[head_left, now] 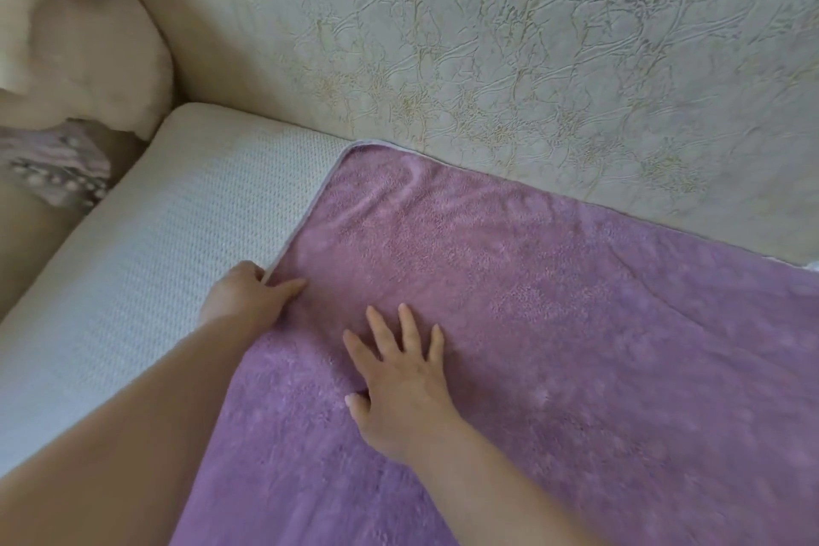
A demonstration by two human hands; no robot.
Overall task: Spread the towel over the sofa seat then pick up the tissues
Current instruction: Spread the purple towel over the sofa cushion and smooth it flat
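- Head view: I see one purple towel (576, 346) lying flat on the sofa seat (177, 226). It covers the middle and right of the seat.
- The towel's far corner (354, 145) points at the spot where the seat meets the backrest (532, 58).
- Its far edge runs right along the bottom of the backrest, touching it. Its left edge, with a pale trim (310, 208), runs from that corner toward me.
- The towel goes out of the picture on the right and on the near side, so I cannot tell which way its long side goes.
- My left hand (241, 293) pinches the left edge of the towel, thumb on top, fingers curled under the trim.
- My right hand (399, 381) lies flat on the towel just beside the left hand, with its fingers straight and spread apart, gripping nothing.
- Left of the towel there is a wide bare strip of white woven seat.
- Far left, one soft cream pillow (102, 58) sits in the corner, with one dotted cloth (57, 164) below it.
- At the right edge of the picture, a small white bit (813, 266) peeks out by the towel's far edge. It is too small to tell what it is.
- Count: one towel, two hands, one pillow.
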